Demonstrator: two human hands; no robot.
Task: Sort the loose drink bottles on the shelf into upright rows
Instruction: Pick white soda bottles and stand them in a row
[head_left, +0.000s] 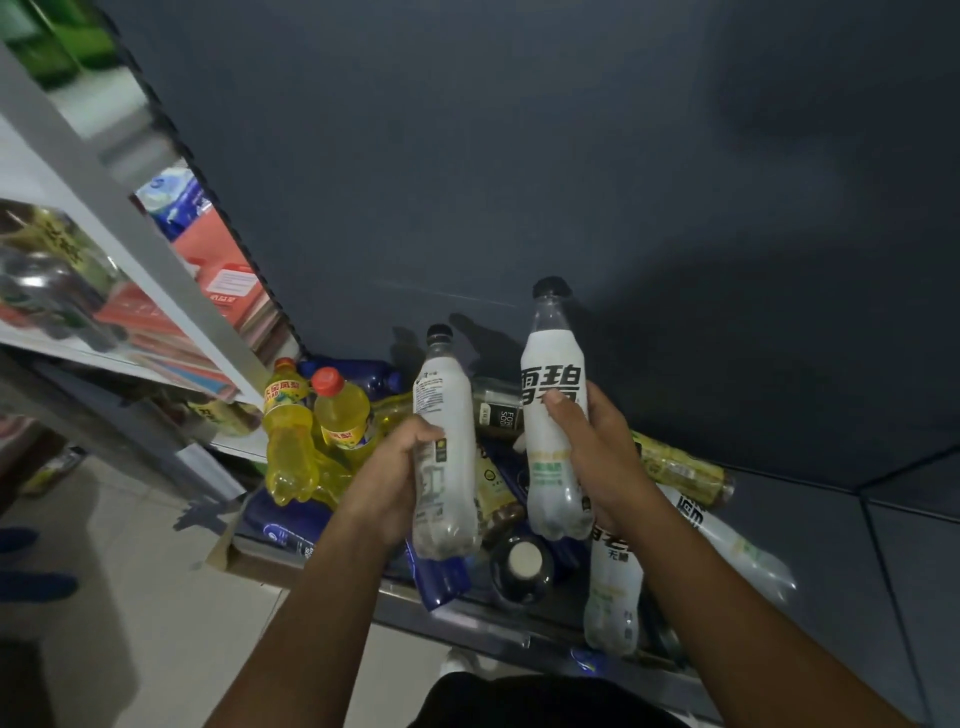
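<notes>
Fingers of left hand (395, 467) grip a smooth white-sleeved bottle (444, 395); right hand (597, 447) fingers grip its waisted twin bottle (553, 358).

We stretch both bare forearms forward from the bottom of the view, converging, with the wrists near level. Our left hand (397, 470) curls round the left white bottle (441, 395). Our right hand (602, 457) grips the right white bottle (553, 358) (thumb laid across its label), held slightly higher.
</notes>
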